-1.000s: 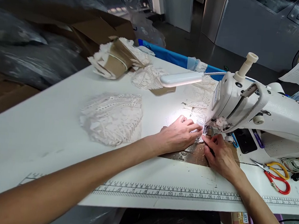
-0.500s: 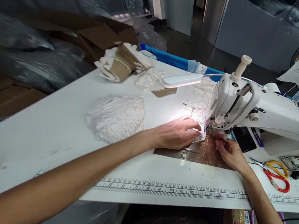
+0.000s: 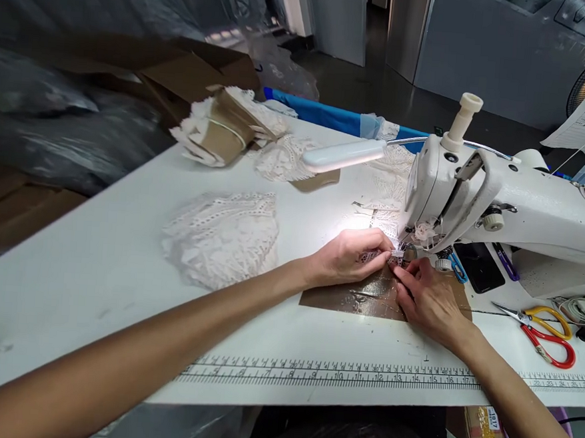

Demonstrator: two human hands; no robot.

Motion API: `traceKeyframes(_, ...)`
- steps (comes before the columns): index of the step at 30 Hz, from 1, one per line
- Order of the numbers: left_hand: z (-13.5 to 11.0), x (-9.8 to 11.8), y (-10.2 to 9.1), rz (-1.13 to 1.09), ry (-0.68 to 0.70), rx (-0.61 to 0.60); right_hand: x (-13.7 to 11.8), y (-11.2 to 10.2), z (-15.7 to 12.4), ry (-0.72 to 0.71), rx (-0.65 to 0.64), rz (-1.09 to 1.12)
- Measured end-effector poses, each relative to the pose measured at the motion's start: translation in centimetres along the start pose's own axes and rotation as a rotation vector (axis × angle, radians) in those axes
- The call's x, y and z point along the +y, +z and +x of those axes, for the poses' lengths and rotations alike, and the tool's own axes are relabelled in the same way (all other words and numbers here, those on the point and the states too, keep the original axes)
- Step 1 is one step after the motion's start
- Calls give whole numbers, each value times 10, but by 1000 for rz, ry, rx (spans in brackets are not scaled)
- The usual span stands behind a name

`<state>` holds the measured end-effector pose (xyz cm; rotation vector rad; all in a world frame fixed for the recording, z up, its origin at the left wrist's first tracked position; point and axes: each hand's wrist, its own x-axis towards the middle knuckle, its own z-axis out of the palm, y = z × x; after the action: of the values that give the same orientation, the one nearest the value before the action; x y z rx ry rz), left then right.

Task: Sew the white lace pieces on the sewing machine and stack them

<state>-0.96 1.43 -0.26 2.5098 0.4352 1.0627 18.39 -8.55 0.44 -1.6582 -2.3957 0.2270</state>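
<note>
My left hand (image 3: 352, 258) lies on the white table (image 3: 94, 258) with its fingers pinched on a small piece of white lace (image 3: 373, 256) just before the needle of the white sewing machine (image 3: 498, 207). My right hand (image 3: 430, 297) meets it from the right, its fingertips pressed on the same lace at the presser foot. Both hands rest over a brown taped patch (image 3: 362, 297) under the bright glow of the machine's lamp (image 3: 344, 156).
A pile of white lace (image 3: 224, 235) lies to the left. Lace bundles wrapped on cardboard (image 3: 223, 129) sit at the back edge. Red and yellow scissors (image 3: 548, 330) lie at the right. A printed ruler (image 3: 342, 374) runs along the front edge. Cardboard boxes (image 3: 182, 71) stand behind.
My right hand has come back from the machine's knob down to the lace, fingertips meeting the left hand's. The left hand's fingers have drawn into a pinch on the lace.
</note>
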Motion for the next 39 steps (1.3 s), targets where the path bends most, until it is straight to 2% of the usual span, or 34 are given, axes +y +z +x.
traceKeyframes(5, -1, -2, -2, 231, 94, -243, -1, -1, -2, -19, 16, 47)
traceKeyframes(7, -2, -3, -2, 309, 134, -298, 0, -3, -3, -41, 32, 80)
traceKeyframes(12, -5, -3, -3, 339, 208, -281, 5, -3, -6, -90, 85, 195)
traceKeyframes(20, -5, -2, -2, 314, 218, -239, 8, -1, -8, -62, 91, 265)
traceKeyframes(24, -6, -3, -1, 316, 181, -273, 15, -6, -7, -13, 77, 460)
traceKeyframes(26, -6, -3, -1, 313, 161, -290, 21, -10, -6, 67, 148, 581)
traceKeyframes(28, -6, -2, -1, 308, 150, -290, 27, -14, -5, 164, 272, 628)
traceKeyframes(31, -6, -2, -1, 304, 149, -269, 34, -16, -3, 255, 410, 566)
traceKeyframes(34, -6, -2, 0, 309, 165, -254, 40, -15, -4, 320, 473, 397)
traceKeyframes(39, -7, 0, 3, 302, 176, -198, 48, -11, -5, 460, 404, 105)
